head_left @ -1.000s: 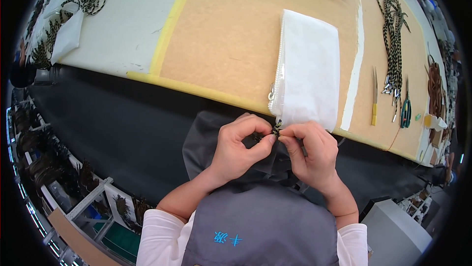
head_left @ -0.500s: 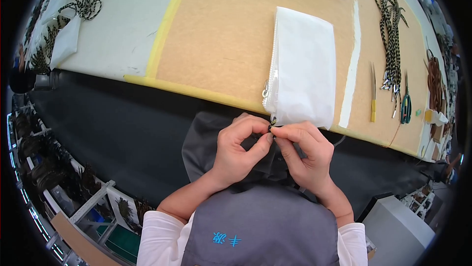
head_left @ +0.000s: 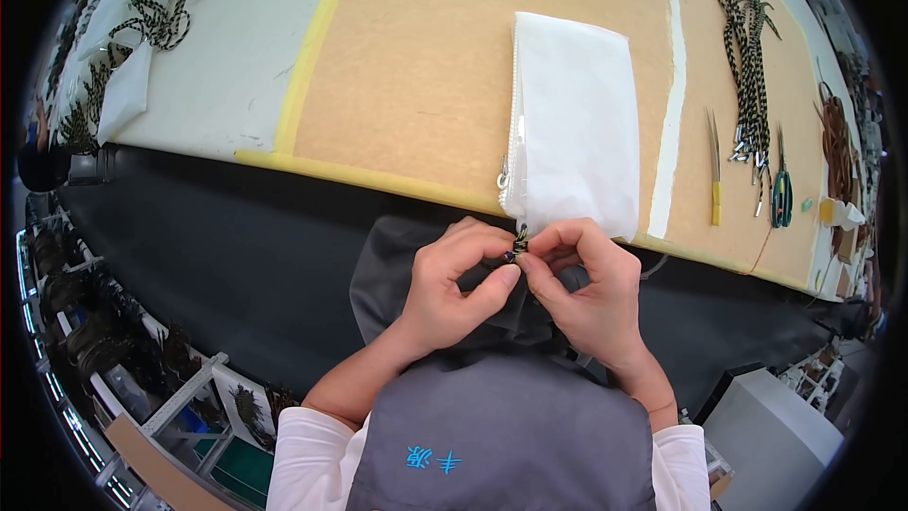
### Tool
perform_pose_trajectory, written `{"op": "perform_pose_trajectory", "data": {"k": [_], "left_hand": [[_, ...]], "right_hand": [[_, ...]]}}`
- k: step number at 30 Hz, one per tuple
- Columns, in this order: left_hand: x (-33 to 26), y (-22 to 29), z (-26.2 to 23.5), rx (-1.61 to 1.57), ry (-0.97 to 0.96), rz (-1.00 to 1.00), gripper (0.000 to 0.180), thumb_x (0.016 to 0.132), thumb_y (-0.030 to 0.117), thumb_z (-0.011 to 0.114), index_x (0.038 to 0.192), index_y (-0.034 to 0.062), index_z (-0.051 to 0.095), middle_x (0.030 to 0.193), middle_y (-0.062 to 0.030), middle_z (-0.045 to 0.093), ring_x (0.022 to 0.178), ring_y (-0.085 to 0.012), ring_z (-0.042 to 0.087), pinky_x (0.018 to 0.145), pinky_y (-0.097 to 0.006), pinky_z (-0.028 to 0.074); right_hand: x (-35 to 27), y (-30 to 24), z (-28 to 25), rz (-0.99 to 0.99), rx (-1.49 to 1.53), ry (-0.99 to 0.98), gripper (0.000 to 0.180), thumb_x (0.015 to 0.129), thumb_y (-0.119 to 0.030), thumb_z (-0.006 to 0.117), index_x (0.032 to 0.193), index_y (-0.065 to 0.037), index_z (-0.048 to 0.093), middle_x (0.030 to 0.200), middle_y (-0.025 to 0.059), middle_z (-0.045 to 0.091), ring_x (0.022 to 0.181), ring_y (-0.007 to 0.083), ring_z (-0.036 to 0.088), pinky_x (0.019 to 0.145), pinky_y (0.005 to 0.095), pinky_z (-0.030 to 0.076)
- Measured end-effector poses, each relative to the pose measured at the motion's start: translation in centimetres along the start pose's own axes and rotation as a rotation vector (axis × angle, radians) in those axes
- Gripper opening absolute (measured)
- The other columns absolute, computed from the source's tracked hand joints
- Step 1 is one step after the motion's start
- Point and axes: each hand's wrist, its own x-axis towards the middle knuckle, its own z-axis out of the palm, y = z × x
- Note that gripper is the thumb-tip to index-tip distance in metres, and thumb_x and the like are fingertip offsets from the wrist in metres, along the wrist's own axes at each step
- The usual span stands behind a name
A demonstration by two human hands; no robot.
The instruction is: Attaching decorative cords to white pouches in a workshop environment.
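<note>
1. Head view: nearest the lens is your grey apron (head_left: 501, 416), with white sleeves (head_left: 307, 450) at either side.
2. Your left hand (head_left: 454, 277) is narrowed, thumb and forefinger pinching a short dark, patterned cord (head_left: 521, 243).
3. Your right hand (head_left: 588, 284) pinches the same cord from the other side, its fingertips close to the left ones; the exact grip is too small to tell.
4. That cord sits between your hands, at the lower left corner of a white zippered pouch (head_left: 577, 123).
5. The pouch lies flat on the tan tabletop (head_left: 407, 114), its near end at the yellow-taped edge (head_left: 378, 186) and its zipper along the left side.
6. Right of the pouch, beyond a white strip (head_left: 670, 123), you have yellow-handled tweezers (head_left: 715, 199) and green-handled scissors (head_left: 781, 197).
7. Farther up lies a bundle of black-and-tan cords (head_left: 745, 67) with metal tips.
</note>
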Motion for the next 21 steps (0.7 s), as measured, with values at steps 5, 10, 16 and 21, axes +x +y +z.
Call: {"op": "perform_pose_trajectory", "data": {"k": [5,10,16,21], "left_hand": [[-0.4,-0.5,0.3,-0.467,-0.025,-0.32,0.014,0.099,0.01,0.062,0.098,-0.0034,0.068,0.097,-0.0083,0.068,0.09,-0.0129,0.06,0.08,-0.026,0.047],[-0.6,-0.5,0.5,-0.489,-0.023,-0.367,0.014,0.099,0.009,0.062,0.099,-0.0037,0.068,0.098,-0.0064,0.067,0.09,-0.0113,0.059,0.08,-0.025,0.047],[-0.6,0.4,0.8,-0.397,-0.02,-0.332,0.014,0.1,0.011,0.061,0.103,-0.0024,0.065,0.096,-0.0059,0.066,0.088,-0.0099,0.059,0.079,-0.025,0.047],[-0.9,0.4,0.6,-0.312,-0.03,-0.412,0.015,0.101,0.014,0.061,0.102,-0.0007,0.061,0.091,-0.0045,0.065,0.083,-0.0092,0.059,0.075,-0.024,0.048]], "right_hand": [[-0.7,1.2,0.3,-0.096,0.033,0.052,0.023,0.085,0.001,0.075,0.105,-0.001,0.063,0.09,0.0067,0.071,0.079,0.0134,0.071,0.069,0.026,0.058],[-1.3,1.8,1.0,-0.087,0.075,0.057,0.026,0.085,0.001,0.075,0.108,0.0,0.063,0.092,0.0063,0.071,0.08,0.0131,0.072,0.066,0.0249,0.056],[-1.2,2.5,1.3,-0.186,-0.003,0.087,0.027,0.083,0.002,0.075,0.107,-0.001,0.065,0.093,0.0073,0.072,0.079,0.014,0.072,0.064,0.025,0.056],[-1.1,2.5,1.1,-0.213,-0.029,0.064,0.022,0.085,0.004,0.075,0.105,-0.001,0.067,0.095,0.0063,0.072,0.08,0.0104,0.068,0.065,0.0231,0.053]]}}
